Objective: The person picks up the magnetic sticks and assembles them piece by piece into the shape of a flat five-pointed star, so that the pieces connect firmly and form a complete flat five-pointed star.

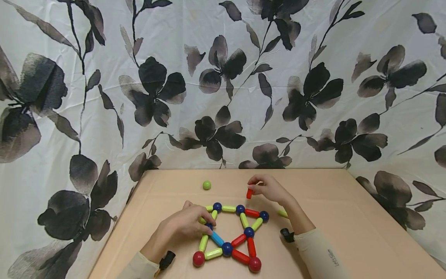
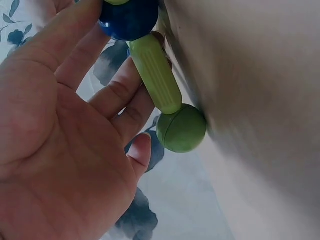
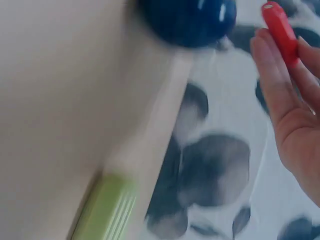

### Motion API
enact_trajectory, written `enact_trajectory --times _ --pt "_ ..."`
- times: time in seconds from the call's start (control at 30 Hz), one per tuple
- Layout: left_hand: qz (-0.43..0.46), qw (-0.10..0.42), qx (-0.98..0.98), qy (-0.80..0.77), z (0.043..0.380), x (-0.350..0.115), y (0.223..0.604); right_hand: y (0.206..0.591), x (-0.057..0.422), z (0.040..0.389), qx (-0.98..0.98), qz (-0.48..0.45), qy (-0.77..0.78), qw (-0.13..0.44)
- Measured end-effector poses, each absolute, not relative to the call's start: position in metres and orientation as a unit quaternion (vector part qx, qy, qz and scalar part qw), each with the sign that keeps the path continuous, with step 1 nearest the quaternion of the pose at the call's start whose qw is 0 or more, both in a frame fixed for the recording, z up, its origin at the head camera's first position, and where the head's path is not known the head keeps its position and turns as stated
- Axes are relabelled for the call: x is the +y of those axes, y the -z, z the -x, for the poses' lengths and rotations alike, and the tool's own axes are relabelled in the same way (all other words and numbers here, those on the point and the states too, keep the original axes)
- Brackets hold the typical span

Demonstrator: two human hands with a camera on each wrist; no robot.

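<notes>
A flat frame of toy building rods and balls lies on the table. My left hand (image 1: 188,221) is at its left side, with thumb and fingers gripping a blue ball (image 2: 131,19). From that ball a green rod (image 2: 156,75) runs to a green ball (image 2: 181,129), which the hand mostly hides in the head view. A light-blue rod (image 1: 217,238) also meets the gripped ball. Beyond the frame, my right hand (image 1: 270,188) pinches a loose red rod (image 1: 249,193) above the table. In the right wrist view the red rod (image 3: 281,32) sits between fingertips and thumb.
A loose green ball (image 1: 207,185) lies near the table's back. One green rod (image 1: 283,213) is partly hidden by the right forearm. Two dark red balls (image 1: 199,259) form the frame's front corners. Behind the table (image 1: 348,217) hangs a flowered cloth (image 1: 216,104).
</notes>
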State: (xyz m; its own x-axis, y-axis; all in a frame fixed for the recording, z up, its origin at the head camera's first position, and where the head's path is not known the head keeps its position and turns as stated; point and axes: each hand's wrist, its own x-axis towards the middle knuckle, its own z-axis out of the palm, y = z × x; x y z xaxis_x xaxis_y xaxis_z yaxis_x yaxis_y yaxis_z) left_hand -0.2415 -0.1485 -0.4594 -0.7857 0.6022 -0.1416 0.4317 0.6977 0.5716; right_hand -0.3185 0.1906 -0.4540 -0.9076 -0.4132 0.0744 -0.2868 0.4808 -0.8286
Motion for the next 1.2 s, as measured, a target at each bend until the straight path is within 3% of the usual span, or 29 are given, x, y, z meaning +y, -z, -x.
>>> enact_trajectory --times 0.4,0.97,1.2 --pt "-0.278 0.163 0.91 -0.261 0.241 -0.147 0.462 0.464 0.111 0.343 0.829 0.213 0.495 0.149" --pt "-0.27 0.164 0.912 -0.26 0.242 -0.147 0.461 0.472 0.11 0.352 0.806 0.208 0.504 0.232" --pt "-0.272 0.165 0.911 -0.264 0.24 -0.147 0.462 0.476 0.11 0.35 0.813 0.203 0.497 0.224"
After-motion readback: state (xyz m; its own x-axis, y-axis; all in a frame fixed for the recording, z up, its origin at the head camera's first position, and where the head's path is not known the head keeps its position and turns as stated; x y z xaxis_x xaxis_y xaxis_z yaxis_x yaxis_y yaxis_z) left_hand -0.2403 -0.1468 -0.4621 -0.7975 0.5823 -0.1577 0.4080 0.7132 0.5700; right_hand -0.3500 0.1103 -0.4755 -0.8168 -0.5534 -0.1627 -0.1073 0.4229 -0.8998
